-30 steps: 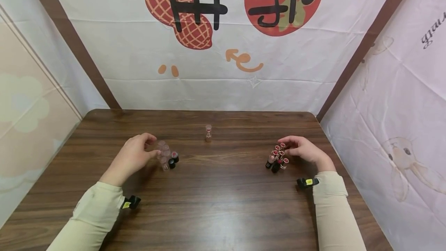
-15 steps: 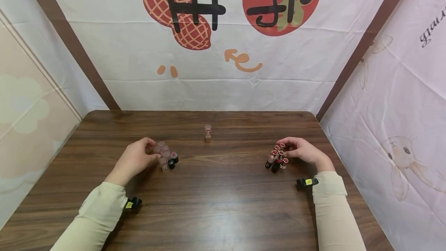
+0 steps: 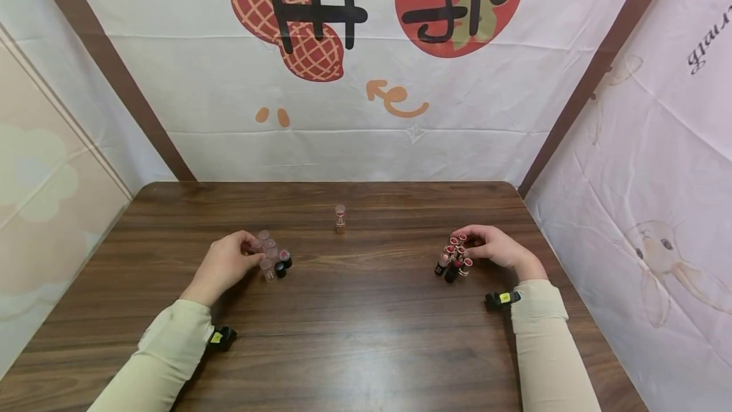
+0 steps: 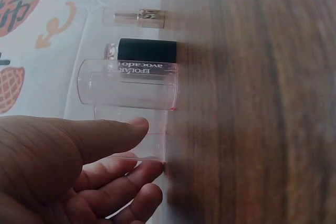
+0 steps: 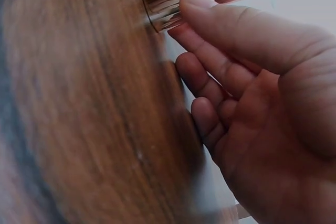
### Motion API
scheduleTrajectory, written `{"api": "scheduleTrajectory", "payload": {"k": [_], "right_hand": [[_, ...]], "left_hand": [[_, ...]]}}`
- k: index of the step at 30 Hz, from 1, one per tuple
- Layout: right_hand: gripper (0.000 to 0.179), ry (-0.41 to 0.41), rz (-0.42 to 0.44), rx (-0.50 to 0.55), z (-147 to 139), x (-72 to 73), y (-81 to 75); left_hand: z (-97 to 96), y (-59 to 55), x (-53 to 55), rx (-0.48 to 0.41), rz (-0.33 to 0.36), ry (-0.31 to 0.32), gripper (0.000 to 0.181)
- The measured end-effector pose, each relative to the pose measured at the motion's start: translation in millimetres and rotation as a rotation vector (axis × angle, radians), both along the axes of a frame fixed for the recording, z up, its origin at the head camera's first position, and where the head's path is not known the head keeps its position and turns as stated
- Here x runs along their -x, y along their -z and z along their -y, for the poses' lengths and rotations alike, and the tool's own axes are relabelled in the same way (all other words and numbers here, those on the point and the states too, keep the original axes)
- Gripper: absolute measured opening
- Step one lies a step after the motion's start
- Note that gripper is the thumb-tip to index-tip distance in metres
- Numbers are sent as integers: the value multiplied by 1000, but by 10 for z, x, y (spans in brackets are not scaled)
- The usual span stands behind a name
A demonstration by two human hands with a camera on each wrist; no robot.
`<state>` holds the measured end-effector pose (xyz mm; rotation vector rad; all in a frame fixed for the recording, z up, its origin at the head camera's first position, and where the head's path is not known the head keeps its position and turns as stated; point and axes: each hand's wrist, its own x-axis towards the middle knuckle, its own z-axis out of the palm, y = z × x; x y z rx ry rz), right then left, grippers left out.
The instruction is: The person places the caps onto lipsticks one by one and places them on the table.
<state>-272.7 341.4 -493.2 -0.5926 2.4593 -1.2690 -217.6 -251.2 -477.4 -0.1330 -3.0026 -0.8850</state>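
Note:
On the left of the table, my left hand (image 3: 230, 262) pinches a clear lipstick cap (image 4: 149, 148) between thumb and fingers. Other clear caps (image 3: 267, 269) stand upright against it in a tight cluster. Two short dark lipsticks, one being the black lipstick (image 4: 147, 51) with white lettering, stand at the cluster's right side. At the right, my right hand (image 3: 494, 250) pinches a gold lipstick tube (image 5: 165, 3) at the edge of a group of uncapped lipsticks (image 3: 454, 258). Red and pink tips point up from these lipsticks, and a couple of the bases are black.
A single lipstick with a clear cap (image 3: 340, 219) stands alone near the back middle of the brown wooden table (image 3: 366, 316). Behind the table hangs a printed white cloth (image 3: 240, 151), with more cloth walls on both sides. A black wrist camera (image 3: 223, 338) sits below my left sleeve.
My left hand has shifted slightly right and toward me, its thumb and fingers closing on a clear cap. The right hand stays at the lipsticks, nearly still.

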Motion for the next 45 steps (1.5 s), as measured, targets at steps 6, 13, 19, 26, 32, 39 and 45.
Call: {"api": "scheduleTrajectory", "payload": {"k": [6, 13, 19, 26, 32, 39, 45], "right_hand": [[41, 16, -16, -19, 22, -4, 9], [33, 39, -25, -56, 33, -17, 25], [30, 50, -37, -86, 32, -1, 41], [25, 63, -64, -64, 43, -8, 54], [21, 171, -88, -25, 57, 6, 34], [27, 334, -198, 46, 89, -13, -192], [37, 456, -267, 157, 230, -151, -547]], "left_hand": [[45, -84, -19, -9, -57, -35, 27], [87, -337, -82, -31, -177, -80, 31], [-22, -543, -152, -95, -259, -76, 31], [-218, -618, -229, -160, -278, 5, 28], [-316, -625, -267, -222, -277, 47, 26], [-371, -637, -292, -269, -292, 80, 30], [-408, -683, -317, -299, -248, 100, 32]]}}
